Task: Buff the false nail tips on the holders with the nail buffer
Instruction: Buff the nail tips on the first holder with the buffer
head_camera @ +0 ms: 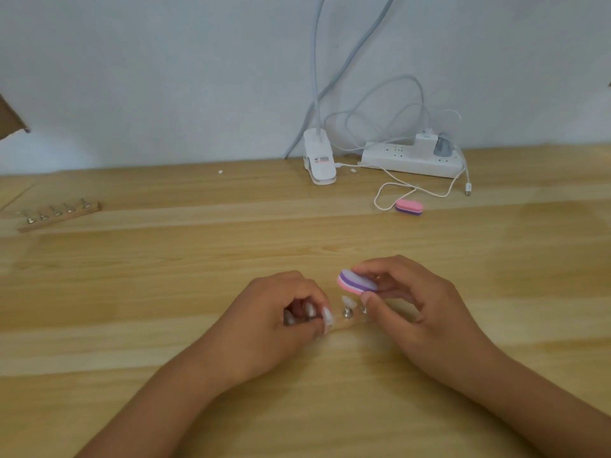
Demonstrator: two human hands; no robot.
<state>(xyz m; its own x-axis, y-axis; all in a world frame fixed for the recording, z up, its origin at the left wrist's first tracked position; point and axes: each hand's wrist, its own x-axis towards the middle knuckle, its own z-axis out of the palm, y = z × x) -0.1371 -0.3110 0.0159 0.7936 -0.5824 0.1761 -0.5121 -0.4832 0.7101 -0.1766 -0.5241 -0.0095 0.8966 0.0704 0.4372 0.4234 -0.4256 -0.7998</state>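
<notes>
A pale false nail tip (348, 300) stands on a small metal holder (347, 314), one of a few set in a clear base strip (344, 322) lying on a wooden tabletop (496, 325). Just above the tip, apparently not quite touching it, is a pink and purple nail buffer (357, 281). The right hand (416, 309) pinches it between the thumb and curled fingers. The left hand (281, 312), fingers curled, holds the strip's left end, just beside the tip. So the tip sits between the two hands, under the buffer.

To buff well, the left hand should probably pin the strip down while the buffer's flat face strokes lightly along the tip. Hard pressure could knock the tip off its holder.

Farther back lie a wooden rack (59, 214) of more holders at left, a second buffer (409, 206), a power strip (413, 160) and a white clip lamp (319, 160).
</notes>
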